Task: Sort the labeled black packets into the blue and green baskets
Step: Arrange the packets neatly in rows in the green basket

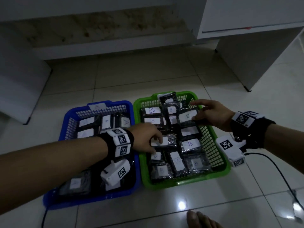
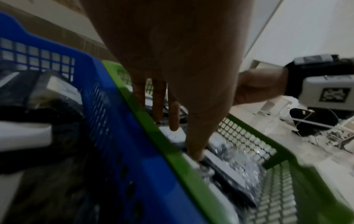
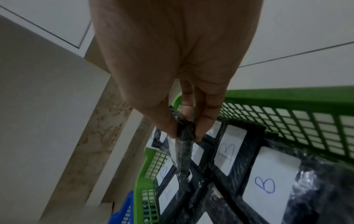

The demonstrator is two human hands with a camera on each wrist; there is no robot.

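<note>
Side by side on the tiled floor stand a blue basket (image 1: 65, 203) and, to its right, a green basket (image 1: 181, 183), both filled with black packets that carry white labels. The blue one's labels read A, the green one's B. My left hand (image 1: 157, 145) reaches over the blue basket (image 2: 114, 121) into the green basket (image 2: 182, 169). Its fingers lie on top of a packet (image 1: 169, 142) with the thumb at its near edge; my left hand (image 2: 185, 142) looks the same from the wrist. My right hand (image 1: 194, 112) pinches the edge of a B packet (image 1: 185, 117) at the far right. My right hand (image 3: 184, 134) shows thumb and fingers clamped on that packet (image 3: 184, 144) above the green basket (image 3: 287, 106).
A white cabinet (image 1: 246, 55) stands behind and to the right, and white furniture (image 1: 16, 88) to the left. A black cable (image 1: 271, 162) runs over the tiles to the right of the green basket. A bare foot (image 1: 197, 219) shows at the bottom edge.
</note>
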